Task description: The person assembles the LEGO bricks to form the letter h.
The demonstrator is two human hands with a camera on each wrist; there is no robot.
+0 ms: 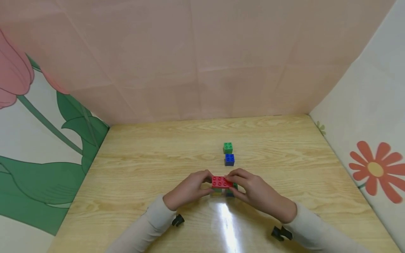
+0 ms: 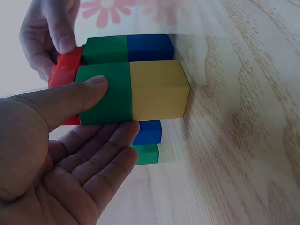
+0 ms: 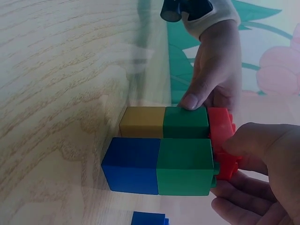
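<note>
Hands [image 1: 188, 189] [image 1: 257, 191] either side of red brick [image 1: 219, 181]

My red brick [image 1: 218, 182] looks like hard plastic, smooth, with a slight sheen over its bumpy, studded top. The green brick [image 2: 110, 105], yellow brick [image 2: 159, 91] and blue brick [image 3: 131, 164] seem the same plastic, flat-sided and satiny. My table [image 1: 152, 147] shows wood grain under a smooth, glossy finish. The back sheet [image 1: 158, 52] is matt and creased, paper or cloth, I can't tell which. My sleeve [image 1: 158, 212] is soft, matt cloth.
</note>
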